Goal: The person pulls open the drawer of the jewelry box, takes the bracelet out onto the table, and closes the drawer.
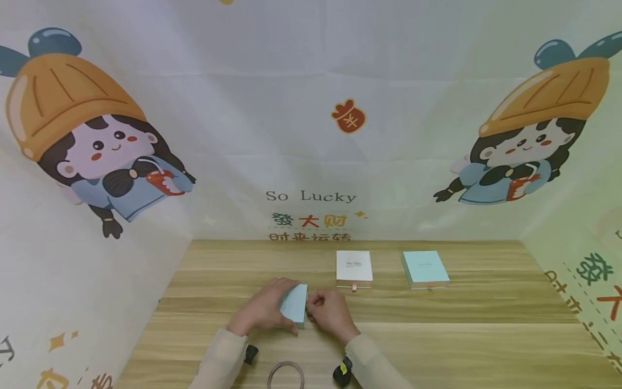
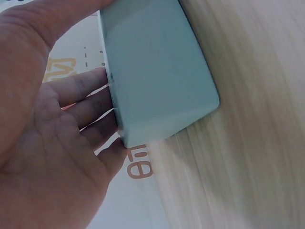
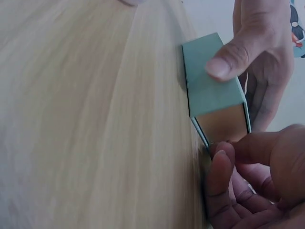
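At far L of my head cam, approx 10 o'clock from the held box, I saw a printed cartoon figure (image 1: 73, 102) w/ an orange cap. Next came the cream L sleeve (image 1: 221, 356) and the L hand (image 1: 264, 307), at the box's 9 o'clock. It gripped the lt-blue box (image 1: 295, 303) btwn thumb and fingers: thumb on the near side, fingers on the far one. That box was just L of centre, low in the view, over the wood table (image 1: 486, 346); couldn't tell if it fully rested there. At its 6 o'clock, nr the bottom edge, lay a pinkish ring (image 1: 285, 363).

R hand (image 1: 334, 313) sat at the box's 3 o'clock, fingers curled, tips narrowed to a pinch at the box's brownish end (image 3: 223, 123); I couldn't tell exactly which bit was btwn them. Black wrist gear (image 1: 342, 374) hung at the R cuff.

Further R, at 2 o'clock, lay the white box (image 1: 353, 265) w/ a small pinkish tab (image 1: 354, 288) facing the person. Btwn 2 and 3 o'clock, well apart, lay the turquoise box (image 1: 425, 265). Far R, approx 2 o'clock on the backdrop, a 2nd cartoon figure (image 1: 544, 97).
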The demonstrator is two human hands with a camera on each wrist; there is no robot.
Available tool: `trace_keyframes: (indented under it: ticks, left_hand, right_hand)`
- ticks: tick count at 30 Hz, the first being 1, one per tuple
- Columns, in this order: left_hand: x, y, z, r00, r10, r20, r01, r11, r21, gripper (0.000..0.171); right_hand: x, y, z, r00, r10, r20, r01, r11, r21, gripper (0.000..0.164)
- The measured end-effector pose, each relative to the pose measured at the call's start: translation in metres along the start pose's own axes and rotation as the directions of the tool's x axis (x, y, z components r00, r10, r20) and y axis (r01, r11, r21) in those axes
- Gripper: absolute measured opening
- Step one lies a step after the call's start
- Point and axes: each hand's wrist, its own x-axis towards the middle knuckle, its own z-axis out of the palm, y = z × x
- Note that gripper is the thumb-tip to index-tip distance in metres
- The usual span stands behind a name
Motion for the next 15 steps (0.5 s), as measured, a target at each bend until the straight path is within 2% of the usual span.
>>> trace_keyframes:
  ticks: [6, 9, 11, 15]
  left_hand:
    - [-0.002, -0.001, -0.003, 1.0, 0.014, 0.02, -0.014, 1.0, 0.017, 0.11]
    - [-0.004, -0.003, -0.005, 0.999, 0.032, 0.0, -0.032, 0.999, -0.008, 0.114]
    - [-0.006, -0.004, -0.006, 0.999, 0.027, -0.023, -0.028, 0.999, -0.042, 0.116]
    - [-0.014, -0.008, -0.005, 0.994, -0.051, -0.1, 0.04, 0.993, -0.11, 0.112]
  right_hand:
    - [0.002, 0.002, -0.006, 0.999, -0.05, 0.018, 0.051, 0.993, -0.106, 0.009]
    - [0.003, 0.001, -0.011, 0.997, -0.069, 0.031, 0.072, 0.988, -0.134, 0.01]
    - [0.004, -0.001, -0.016, 0.996, -0.076, 0.05, 0.083, 0.985, -0.148, 0.016]
    - [0.009, -0.002, -0.026, 0.986, -0.109, 0.125, 0.129, 0.978, -0.166, 0.039]
